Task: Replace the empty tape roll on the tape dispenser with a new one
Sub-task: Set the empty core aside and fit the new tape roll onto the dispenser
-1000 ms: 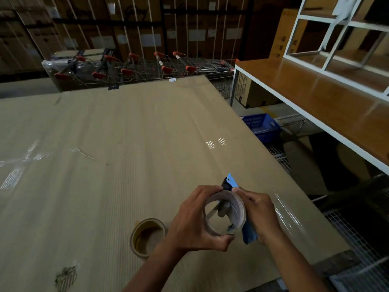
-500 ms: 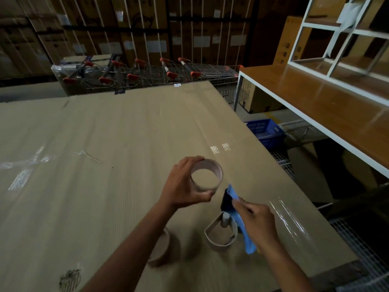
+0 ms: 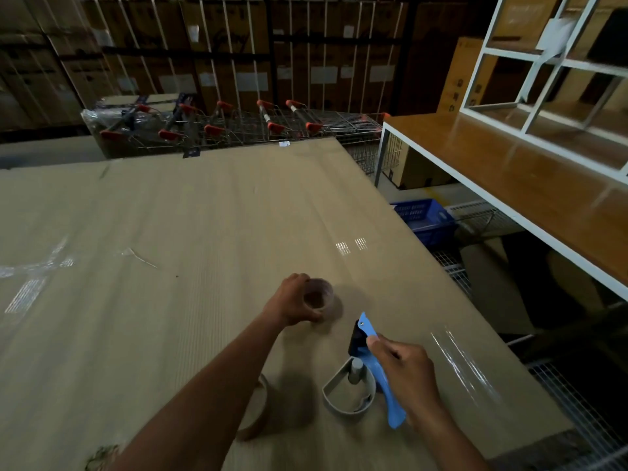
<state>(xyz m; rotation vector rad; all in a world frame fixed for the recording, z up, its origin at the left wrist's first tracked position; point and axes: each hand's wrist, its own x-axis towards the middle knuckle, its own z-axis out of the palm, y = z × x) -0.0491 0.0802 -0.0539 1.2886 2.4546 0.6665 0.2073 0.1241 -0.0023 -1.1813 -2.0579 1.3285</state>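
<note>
Empty core going down, dispenser bare.

Head view: the left hand grips the empty core at the cardboard table, fingers curled round it; the right hand holds the blue dispenser, spindle free. Next, probably, fetch the new roll, half hidden under the left forearm. Carts stand well behind.
</note>
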